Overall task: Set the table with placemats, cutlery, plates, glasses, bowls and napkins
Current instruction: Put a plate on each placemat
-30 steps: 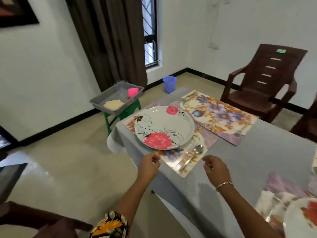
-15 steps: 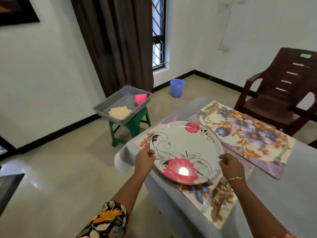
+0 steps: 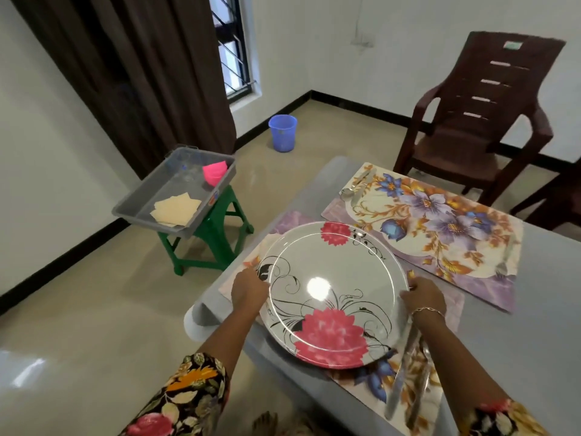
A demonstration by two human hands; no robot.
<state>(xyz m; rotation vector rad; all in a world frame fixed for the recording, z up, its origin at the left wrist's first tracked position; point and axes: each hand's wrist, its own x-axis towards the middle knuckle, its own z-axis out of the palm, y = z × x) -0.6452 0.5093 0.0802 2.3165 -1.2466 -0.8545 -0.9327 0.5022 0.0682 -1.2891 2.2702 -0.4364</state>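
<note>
The left hand [image 3: 250, 289] and right hand [image 3: 423, 297] gripped opposite rims of the floral plate [image 3: 333, 294]. The plate was over a placemat [image 3: 374, 380] on the grey surface [image 3: 534, 309], with cutlery [image 3: 405, 379] just right of the plate.

Brown chair [image 3: 478, 121] at far right. Blue bucket [image 3: 282, 133] on the floor [image 3: 94, 309] near a window [image 3: 235, 48]. Green stool [image 3: 217, 237] at left.

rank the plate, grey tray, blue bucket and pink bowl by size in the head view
1. plate, nearest the camera.
2. grey tray.
3. blue bucket and pink bowl look alike; the bucket stands farther, so unranked.
</note>
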